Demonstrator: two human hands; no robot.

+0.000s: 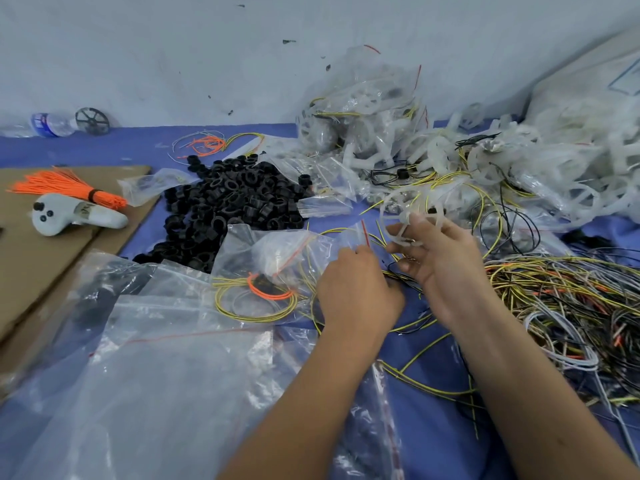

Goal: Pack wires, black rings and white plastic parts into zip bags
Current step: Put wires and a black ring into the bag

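Head view: packing in progress.
Right hand [440,251]: pinches white plastic part [405,216]; light, springy; hold its rim.
Left hand [356,289]: seemingly pinches zip bag [349,233], limp, slippery, beside black rings [228,206].

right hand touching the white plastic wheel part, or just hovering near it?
Touching. The head view shows the right hand holding the white plastic wheel part, its fingers crossing the spokes and lower rim with no gap.

You cannot see the fingertips of your left hand [358,289]; they curl under, by the clear zip bag [349,233]. Right of that hand, the wire heap [568,306] is cut off by the edge. Far left of it, the water bottle [48,124] label is too blurry to read.
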